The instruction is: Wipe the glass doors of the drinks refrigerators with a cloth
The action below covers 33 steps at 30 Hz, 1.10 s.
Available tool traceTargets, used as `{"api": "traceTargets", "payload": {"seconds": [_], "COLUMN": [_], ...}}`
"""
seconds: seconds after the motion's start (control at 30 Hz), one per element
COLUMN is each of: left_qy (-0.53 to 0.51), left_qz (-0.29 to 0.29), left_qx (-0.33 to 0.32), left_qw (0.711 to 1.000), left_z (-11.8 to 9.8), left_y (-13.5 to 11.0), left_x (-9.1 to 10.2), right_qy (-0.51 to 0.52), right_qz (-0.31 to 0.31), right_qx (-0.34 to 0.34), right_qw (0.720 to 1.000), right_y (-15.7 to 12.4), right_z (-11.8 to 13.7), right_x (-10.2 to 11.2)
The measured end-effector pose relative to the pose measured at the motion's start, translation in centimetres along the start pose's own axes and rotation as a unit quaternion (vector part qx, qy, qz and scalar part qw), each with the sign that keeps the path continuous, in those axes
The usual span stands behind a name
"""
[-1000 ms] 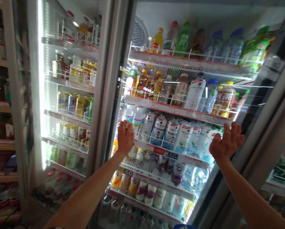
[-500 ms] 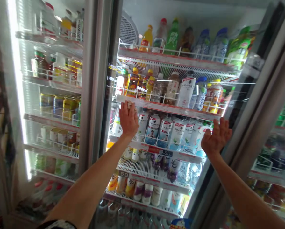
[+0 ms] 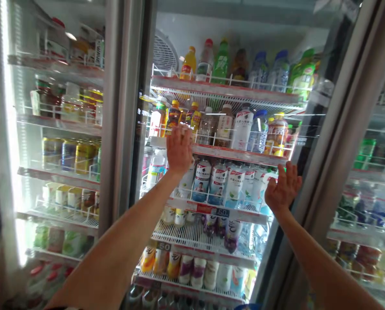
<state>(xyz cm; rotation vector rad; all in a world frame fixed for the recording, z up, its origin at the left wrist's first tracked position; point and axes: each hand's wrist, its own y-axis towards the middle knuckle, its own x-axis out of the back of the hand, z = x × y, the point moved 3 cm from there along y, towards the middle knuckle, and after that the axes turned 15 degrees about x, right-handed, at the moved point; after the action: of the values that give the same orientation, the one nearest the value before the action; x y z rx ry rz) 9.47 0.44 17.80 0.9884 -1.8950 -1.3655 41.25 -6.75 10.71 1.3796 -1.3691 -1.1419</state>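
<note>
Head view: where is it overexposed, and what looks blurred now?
Head view, left: the light strip is blown out. Head view, lower left: red-capped bottles are smeared. Head view, middle: the left grip is soft at its top; blue-and-white bottles are sharper.

The left grip [image 3: 179, 150] is raised with its back toward the head camera and its fingers [image 3: 180, 137] extended upward, their tips blurred; its palm is hidden. Below it, the left wrist [image 3: 175, 173] runs into the bare left forearm [image 3: 124, 234], which slants down and outward to the left. Lower than this grip and well apart to its right, the right grip [image 3: 284, 189] is upright, its fingers [image 3: 291, 174] slightly spread and its thumb [image 3: 271, 185] standing apart on the inner side. Beneath it, the right wrist [image 3: 281, 211] leads to the bare right forearm [image 3: 321, 256], angled down and outward to the right.
</note>
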Motion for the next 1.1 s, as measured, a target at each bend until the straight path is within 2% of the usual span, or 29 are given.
{"api": "traceTargets", "payload": {"seconds": [0.03, 0.07, 0.1, 0.17, 0.23, 0.27, 0.33, 0.4, 0.47, 0.53, 0.6, 0.63, 0.67, 0.7, 0.77, 0.8, 0.87, 0.9, 0.93, 1.0, 1.03, 1.1], "left_qy": [-0.01, -0.019, -0.025, -0.025, -0.008, 0.003, 0.018, 0.024, 0.021, 0.01, -0.004, -0.011, -0.017, -0.021, -0.024, -0.022, -0.011, -0.004, 0.003, 0.014, 0.017, 0.014], "left_qz": [-0.024, -0.031, -0.019, 0.042, 0.116, 0.141, 0.148, 0.118, 0.073, 0.022, -0.018, -0.025, -0.019, -0.001, 0.056, 0.084, 0.114, 0.118, 0.116, 0.098, 0.084, 0.021], "left_qx": [0.05, 0.069, 0.056, -0.05, -0.224, -0.297, -0.368, -0.339, -0.231, -0.087, 0.022, 0.042, 0.034, -0.004, -0.145, -0.223, -0.334, -0.354, -0.348, -0.268, -0.2, -0.021], "left_qw": [0.998, 0.997, 0.998, 0.998, 0.968, 0.945, 0.918, 0.933, 0.97, 0.996, 1.0, 0.999, 0.999, 1.0, 0.988, 0.971, 0.936, 0.928, 0.93, 0.958, 0.976, 0.999], "left_z": [0.1, -0.5, -1.7, -5.2, -8.7, -9.8, -10.2, -8.5, -5.5, -2.9, -1.8, -2.1, -2.9, -4.1, -7.0, -8.3, -9.2, -8.8, -7.9, -4.6, -2.6, 1.3], "left_y": [1.1, 1.4, 0.9, -2.3, -7.1, -9.4, -12.1, -11.3, -7.8, -3.6, -0.9, -0.6, -1.0, -2.1, -5.5, -7.5, -10.2, -10.5, -10.0, -7.1, -5.0, -0.8], "left_x": [-0.1, -0.4, -1.0, -2.6, -4.1, -4.6, -4.7, -3.8, -2.4, -1.2, -0.7, -0.9, -1.2, -1.7, -2.9, -3.4, -3.7, -3.6, -3.2, -1.9, -1.1, 0.5], "right_qy": [-0.002, -0.003, -0.004, -0.003, 0.0, 0.001, 0.006, 0.011, 0.013, 0.012, 0.008, 0.006, 0.003, 0.001, 0.001, 0.003, 0.009, 0.011, 0.012, 0.009, 0.008, 0.004], "right_qz": [0.0, 0.001, 0.003, 0.006, 0.004, 0.003, 0.004, 0.009, 0.01, 0.011, 0.012, 0.01, 0.008, 0.005, 0.002, 0.003, 0.006, 0.007, 0.009, 0.007, 0.006, 0.003], "right_qx": [0.0, 0.0, -0.003, -0.005, -0.004, -0.004, -0.007, -0.012, -0.015, -0.016, -0.016, -0.015, -0.013, -0.011, -0.004, -0.002, -0.001, -0.002, -0.003, -0.004, -0.005, -0.007], "right_qw": [1.0, 1.0, 1.0, 1.0, 1.0, 1.0, 1.0, 1.0, 1.0, 1.0, 1.0, 1.0, 1.0, 1.0, 1.0, 1.0, 1.0, 1.0, 1.0, 1.0, 1.0, 1.0], "right_y": [0.0, 0.0, 0.0, -0.1, -0.1, -0.1, -0.1, -0.1, -0.1, 0.0, 0.0, 0.0, 0.0, 0.0, 0.0, 0.0, -0.1, -0.1, -0.1, -0.2, -0.2, -0.1], "right_z": [0.0, 0.0, 0.0, -0.1, -0.2, -0.2, -0.3, -0.3, -0.2, -0.1, 0.0, 0.0, 0.0, 0.0, -0.1, -0.1, -0.2, -0.3, -0.4, -0.4, -0.4, -0.3], "right_x": [0.0, -0.1, -0.1, -0.1, -0.1, -0.1, -0.1, -0.1, -0.1, -0.1, -0.1, -0.1, -0.1, -0.1, 0.0, 0.0, 0.0, -0.1, -0.1, -0.1, -0.2, -0.2]}}
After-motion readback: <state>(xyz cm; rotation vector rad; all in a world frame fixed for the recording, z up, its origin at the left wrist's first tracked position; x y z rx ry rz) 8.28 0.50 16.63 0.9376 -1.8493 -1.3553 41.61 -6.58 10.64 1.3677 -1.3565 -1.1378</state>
